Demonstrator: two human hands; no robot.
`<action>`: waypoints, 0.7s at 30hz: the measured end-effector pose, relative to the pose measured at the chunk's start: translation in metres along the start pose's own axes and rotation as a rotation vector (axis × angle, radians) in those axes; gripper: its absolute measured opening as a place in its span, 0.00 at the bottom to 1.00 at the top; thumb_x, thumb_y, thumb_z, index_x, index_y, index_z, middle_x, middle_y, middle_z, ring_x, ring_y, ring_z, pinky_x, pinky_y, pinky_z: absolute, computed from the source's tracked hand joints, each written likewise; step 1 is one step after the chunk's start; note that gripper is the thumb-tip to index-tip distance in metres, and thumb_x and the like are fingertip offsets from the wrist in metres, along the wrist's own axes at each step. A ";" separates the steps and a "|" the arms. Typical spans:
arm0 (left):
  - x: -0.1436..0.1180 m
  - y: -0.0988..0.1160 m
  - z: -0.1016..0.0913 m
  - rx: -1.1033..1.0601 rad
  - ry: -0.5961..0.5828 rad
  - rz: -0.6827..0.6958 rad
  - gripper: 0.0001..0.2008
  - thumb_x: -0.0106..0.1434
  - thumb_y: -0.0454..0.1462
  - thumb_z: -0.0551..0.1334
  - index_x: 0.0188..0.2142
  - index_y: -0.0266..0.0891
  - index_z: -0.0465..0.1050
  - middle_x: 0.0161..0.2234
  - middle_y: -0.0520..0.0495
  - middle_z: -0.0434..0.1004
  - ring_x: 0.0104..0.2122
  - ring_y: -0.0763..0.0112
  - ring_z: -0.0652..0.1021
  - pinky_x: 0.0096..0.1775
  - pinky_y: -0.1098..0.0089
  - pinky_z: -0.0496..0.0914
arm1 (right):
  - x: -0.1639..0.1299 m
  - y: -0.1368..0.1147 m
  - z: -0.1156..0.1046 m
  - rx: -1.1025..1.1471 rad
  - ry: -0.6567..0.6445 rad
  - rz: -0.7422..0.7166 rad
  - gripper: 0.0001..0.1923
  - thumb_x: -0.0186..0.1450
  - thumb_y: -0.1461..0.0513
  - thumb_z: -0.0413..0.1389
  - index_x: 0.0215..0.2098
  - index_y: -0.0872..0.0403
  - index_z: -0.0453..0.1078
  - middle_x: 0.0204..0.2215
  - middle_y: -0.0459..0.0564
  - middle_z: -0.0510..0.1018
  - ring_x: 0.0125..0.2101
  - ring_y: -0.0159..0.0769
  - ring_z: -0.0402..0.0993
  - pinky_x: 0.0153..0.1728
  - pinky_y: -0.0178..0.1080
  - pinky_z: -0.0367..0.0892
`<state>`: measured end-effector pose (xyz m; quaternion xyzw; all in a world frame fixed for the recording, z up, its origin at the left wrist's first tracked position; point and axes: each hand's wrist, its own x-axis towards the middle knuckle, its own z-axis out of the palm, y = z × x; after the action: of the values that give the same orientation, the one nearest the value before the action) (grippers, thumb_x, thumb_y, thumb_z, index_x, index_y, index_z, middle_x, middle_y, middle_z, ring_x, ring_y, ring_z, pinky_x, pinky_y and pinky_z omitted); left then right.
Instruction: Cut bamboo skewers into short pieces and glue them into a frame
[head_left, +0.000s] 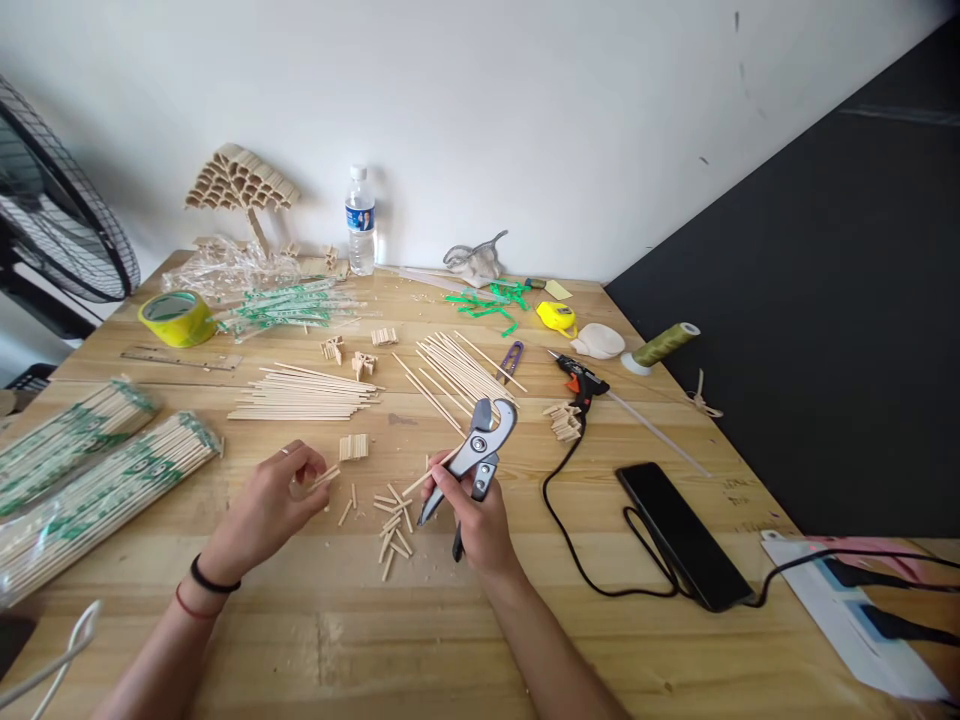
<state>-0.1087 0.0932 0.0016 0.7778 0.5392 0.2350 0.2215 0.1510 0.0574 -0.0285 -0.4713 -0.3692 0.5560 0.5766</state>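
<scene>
My right hand [480, 525] is closed around a grey hand cutter with black handles [487, 440], its jaw end pointing away from me. A thin wooden stick [427, 473] also passes between the thumb and fingers of that hand. My left hand [270, 500] pinches short cut stick pieces [327, 477] between thumb and fingertips; how many, I cannot tell. Beside those fingers sits a neat row of short pieces [353, 446]. Loose short pieces [394, 525] lie scattered between my hands. Farther back are two spreads of long sticks, one left [304, 393] and one right [465, 365].
Wrapped stick packs [112, 500] lie at left, near yellow tape [177, 318]. A water bottle [361, 225] and a stick-built tree model [240, 185] stand at the back. To the right are a glue gun [581, 380], a phone [682, 530], cables and a power strip [855, 620].
</scene>
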 end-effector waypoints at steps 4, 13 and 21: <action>-0.009 0.027 0.016 -0.268 -0.051 -0.104 0.12 0.68 0.46 0.62 0.35 0.41 0.72 0.27 0.53 0.75 0.23 0.73 0.72 0.26 0.73 0.67 | -0.005 0.000 0.003 0.074 -0.002 0.002 0.17 0.64 0.50 0.67 0.38 0.53 0.72 0.26 0.45 0.78 0.28 0.37 0.76 0.32 0.39 0.72; -0.021 0.056 0.038 -0.879 -0.200 -0.200 0.13 0.67 0.46 0.67 0.40 0.38 0.72 0.35 0.46 0.78 0.34 0.69 0.79 0.35 0.70 0.75 | -0.017 -0.009 0.011 -0.128 -0.067 -0.043 0.15 0.68 0.49 0.63 0.37 0.53 0.74 0.26 0.46 0.77 0.30 0.37 0.74 0.35 0.39 0.72; -0.021 0.063 0.033 -0.981 -0.212 -0.196 0.15 0.67 0.47 0.69 0.41 0.37 0.74 0.35 0.45 0.78 0.33 0.69 0.78 0.35 0.69 0.75 | -0.022 -0.007 0.011 -0.295 -0.093 -0.086 0.14 0.69 0.51 0.61 0.38 0.54 0.76 0.33 0.50 0.80 0.35 0.40 0.76 0.40 0.40 0.72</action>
<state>-0.0489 0.0504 0.0110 0.5476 0.4105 0.3586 0.6349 0.1401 0.0380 -0.0168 -0.5083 -0.4932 0.4916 0.5066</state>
